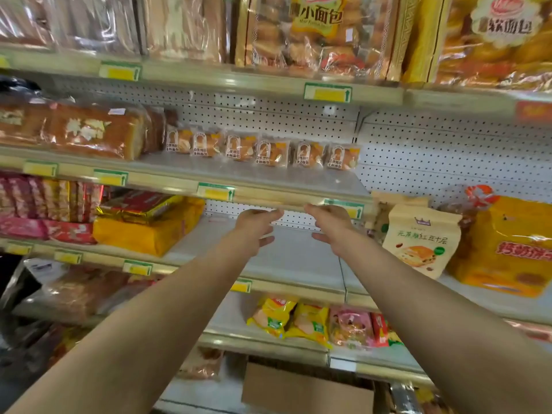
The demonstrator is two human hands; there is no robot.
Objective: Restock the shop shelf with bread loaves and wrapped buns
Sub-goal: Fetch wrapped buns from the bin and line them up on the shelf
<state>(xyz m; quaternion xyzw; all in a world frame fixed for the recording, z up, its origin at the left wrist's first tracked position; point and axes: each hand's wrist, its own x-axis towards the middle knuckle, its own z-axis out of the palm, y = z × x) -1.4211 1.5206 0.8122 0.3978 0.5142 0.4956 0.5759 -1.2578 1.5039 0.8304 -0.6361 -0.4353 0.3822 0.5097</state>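
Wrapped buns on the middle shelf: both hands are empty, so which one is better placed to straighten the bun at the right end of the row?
Probably the right hand: it is open just below the shelf edge, nearer the rightmost wrapped bun. The left hand, also open, sits further left.

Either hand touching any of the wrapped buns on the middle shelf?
Apart. The head view shows both the left hand and right hand empty below the shelf edge, while the buns sit at the shelf's back.

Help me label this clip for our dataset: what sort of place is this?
Most likely a small grocery shop's bakery aisle. Tiered pegboard-backed shelves carry price tags on their front rails, stocked with wrapped buns and bagged bread loaves.
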